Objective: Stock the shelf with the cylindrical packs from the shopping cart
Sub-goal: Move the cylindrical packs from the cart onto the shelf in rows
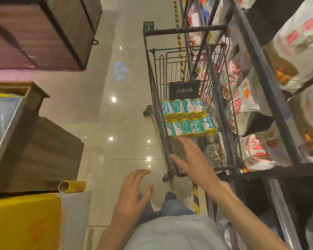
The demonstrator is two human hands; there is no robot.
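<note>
A wire shopping cart (153, 82) stands in the aisle ahead of me. Inside it lie two shrink-wrapped rows of teal cylindrical packs with yellow rims, a near row (190, 128) and a far row (182, 108). My right hand (188, 159) reaches over the cart's near end with its fingers spread, just short of the near row, holding nothing. My left hand (134, 190) hovers lower and to the left of the cart, outside it, fingers relaxed and empty.
A dark metal shelf rack (271, 91) on the right holds white bags with red print (249, 150). On the left are wooden boxes (36, 152), a yellow carton (24, 221) and a loose yellow tube (71, 186). The glossy floor (116, 123) lies between.
</note>
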